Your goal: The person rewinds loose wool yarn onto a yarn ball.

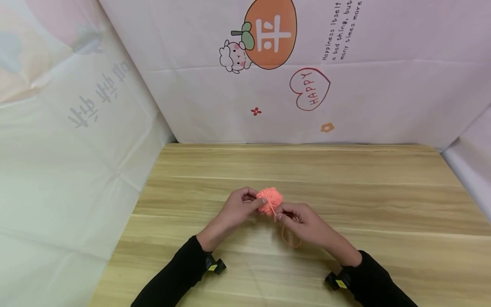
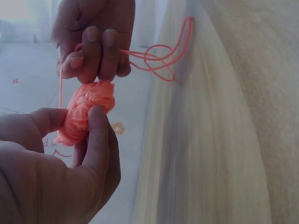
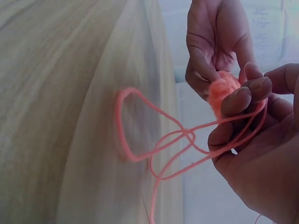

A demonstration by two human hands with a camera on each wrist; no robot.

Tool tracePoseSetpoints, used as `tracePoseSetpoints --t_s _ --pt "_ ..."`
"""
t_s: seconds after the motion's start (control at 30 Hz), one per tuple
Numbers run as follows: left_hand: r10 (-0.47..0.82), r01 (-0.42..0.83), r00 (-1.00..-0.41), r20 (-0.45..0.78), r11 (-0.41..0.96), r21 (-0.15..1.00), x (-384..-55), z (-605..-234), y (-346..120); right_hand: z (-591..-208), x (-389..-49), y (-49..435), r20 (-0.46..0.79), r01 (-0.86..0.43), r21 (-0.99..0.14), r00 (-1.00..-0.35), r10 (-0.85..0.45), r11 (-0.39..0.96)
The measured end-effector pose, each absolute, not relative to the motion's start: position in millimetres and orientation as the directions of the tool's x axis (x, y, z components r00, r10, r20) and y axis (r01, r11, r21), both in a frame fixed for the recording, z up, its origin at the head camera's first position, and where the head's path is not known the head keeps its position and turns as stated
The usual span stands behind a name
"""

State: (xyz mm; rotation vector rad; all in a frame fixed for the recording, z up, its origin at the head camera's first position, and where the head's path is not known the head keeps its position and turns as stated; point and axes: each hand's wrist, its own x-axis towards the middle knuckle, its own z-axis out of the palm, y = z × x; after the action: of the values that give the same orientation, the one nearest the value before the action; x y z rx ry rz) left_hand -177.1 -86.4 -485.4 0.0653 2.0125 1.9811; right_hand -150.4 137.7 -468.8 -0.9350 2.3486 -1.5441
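Observation:
A small ball of coral-pink yarn [image 1: 271,198] is held above the wooden table. My left hand [image 1: 238,209] grips it from the left, thumb on the near face and fingers around the far side. Close against its lower right, my right hand [image 1: 304,224] pinches a strand that runs taut across the ball. In the left wrist view the yarn ball [image 2: 88,112] sits between my left thumb and fingers. Loose loops of yarn [image 3: 133,158] hang from my right hand's curled fingers in the right wrist view.
The light wood table [image 1: 364,187] spreads around both hands. A white printed cloth [image 1: 184,85] stands behind it, and another pale cloth [image 1: 69,179] drapes along the left. Black cameras [image 1: 337,281] are strapped at the sleeve cuffs.

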Motion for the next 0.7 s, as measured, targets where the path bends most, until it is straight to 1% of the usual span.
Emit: tracePoseSetpoints --t_s 0.1,0.17,0.33,0.43,0.5,0.7 --pt "0.262 -0.219 -0.944 -0.199 -0.051 0.974 -179.0 -485.4 -86.3 -469.6 -150.2 137.4 0.170 -0.396 -0.876 -0.788 -0.592 0.275" --pt "0.262 -0.230 -0.944 -0.203 -0.077 0.970 -179.2 -483.9 -86.5 -471.7 -150.7 138.3 0.150 -0.377 -0.883 -0.792 -0.591 0.280" --pt "0.255 -0.238 -0.946 -0.198 -0.138 0.961 -179.3 -478.9 -87.4 -484.8 -153.4 141.0 0.162 -0.367 -0.903 -0.774 -0.612 0.225" --pt "0.261 -0.223 -0.950 -0.169 -0.193 0.956 -179.3 -477.3 -87.0 -488.8 -153.5 139.8 0.179 -0.373 -0.906 -0.767 -0.616 0.202" --pt "0.277 -0.204 -0.951 -0.139 -0.223 0.953 -178.5 -476.7 -86.5 -491.5 -153.6 138.6 0.177 -0.373 -0.904 -0.771 -0.612 0.210" --pt "0.368 -0.142 -0.929 -0.047 -0.234 0.962 -171.8 -476.0 -85.5 -497.3 -153.8 137.8 0.141 -0.347 -0.907 -0.783 -0.606 0.237"
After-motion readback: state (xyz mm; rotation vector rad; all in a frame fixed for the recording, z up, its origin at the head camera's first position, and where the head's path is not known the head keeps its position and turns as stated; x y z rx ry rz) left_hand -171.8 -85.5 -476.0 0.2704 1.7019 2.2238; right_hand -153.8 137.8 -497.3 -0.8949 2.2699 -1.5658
